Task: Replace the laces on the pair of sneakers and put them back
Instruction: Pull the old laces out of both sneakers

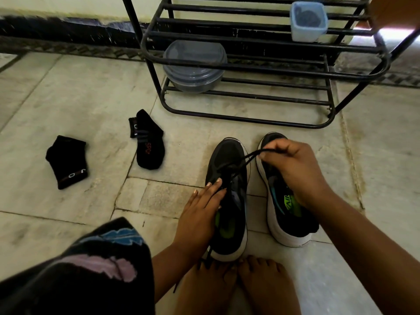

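Black lace point(246, 158) is pinched in the right hand point(293, 164) fingers, running down to the left sneaker point(229, 169); left hand point(202, 210) lies flat, steadying it. I'd pull slow and straight, keeping that sneaker pinned.

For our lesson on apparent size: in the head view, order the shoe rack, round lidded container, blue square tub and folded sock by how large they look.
1. shoe rack
2. round lidded container
3. and 4. folded sock and blue square tub look alike; the tub is farther away, so unranked.
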Tool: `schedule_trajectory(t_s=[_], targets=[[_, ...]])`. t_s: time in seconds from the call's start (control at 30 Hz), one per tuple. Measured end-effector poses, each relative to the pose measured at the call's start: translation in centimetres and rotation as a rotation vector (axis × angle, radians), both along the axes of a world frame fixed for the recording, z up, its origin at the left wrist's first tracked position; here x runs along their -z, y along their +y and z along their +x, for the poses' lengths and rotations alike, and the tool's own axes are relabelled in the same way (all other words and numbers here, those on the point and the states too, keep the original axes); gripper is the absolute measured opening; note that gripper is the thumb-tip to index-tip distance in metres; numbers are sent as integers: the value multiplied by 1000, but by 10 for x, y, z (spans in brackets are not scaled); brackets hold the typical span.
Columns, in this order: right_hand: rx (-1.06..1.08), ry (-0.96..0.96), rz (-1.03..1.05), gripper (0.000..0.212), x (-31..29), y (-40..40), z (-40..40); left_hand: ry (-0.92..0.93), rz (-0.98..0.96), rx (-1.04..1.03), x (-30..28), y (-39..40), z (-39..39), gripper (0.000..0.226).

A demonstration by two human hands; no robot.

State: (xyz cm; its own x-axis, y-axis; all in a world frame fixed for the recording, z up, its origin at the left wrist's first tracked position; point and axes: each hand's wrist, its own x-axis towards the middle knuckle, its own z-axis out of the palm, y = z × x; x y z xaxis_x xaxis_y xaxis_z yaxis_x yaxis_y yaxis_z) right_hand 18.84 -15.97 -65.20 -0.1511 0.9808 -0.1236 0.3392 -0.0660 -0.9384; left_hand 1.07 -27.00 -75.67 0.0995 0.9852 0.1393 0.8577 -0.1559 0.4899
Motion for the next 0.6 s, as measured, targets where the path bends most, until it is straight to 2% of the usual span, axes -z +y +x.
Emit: schedule_trajectory(t_s=[0.1, 0.17, 0.27, 0.33, 0.4, 0.5, 0.57, 0.6], targets=[[63, 389, -150, 23, -15, 2, 2, -3, -6, -4, 2, 0, 1, 45], [60, 560, -235, 27, -19, 1, 1, -2, -11, -5, 4, 0, 1, 45], [36, 534, -267, 25, -16, -4, -3, 13, -16, 0, 3, 1, 1, 45], [63, 350, -229, 22, -10, -5, -3, 25, -28, 3, 1, 1, 1, 45], [57, 34, -90, 17, -7, -6, -2, 28, -52, 4, 1, 1, 1, 47], [-157, -490, 136, 15, -12, -8, -1, 13, -83, 7, 2, 2, 1, 50], [-303, -789, 196, 8, -18, -12, -5, 7, -100, 13, 3, 2, 2, 54], [-341, -911, 200, 11, -20, -14, -6, 8, -105, 13, 3, 2, 2, 56]])
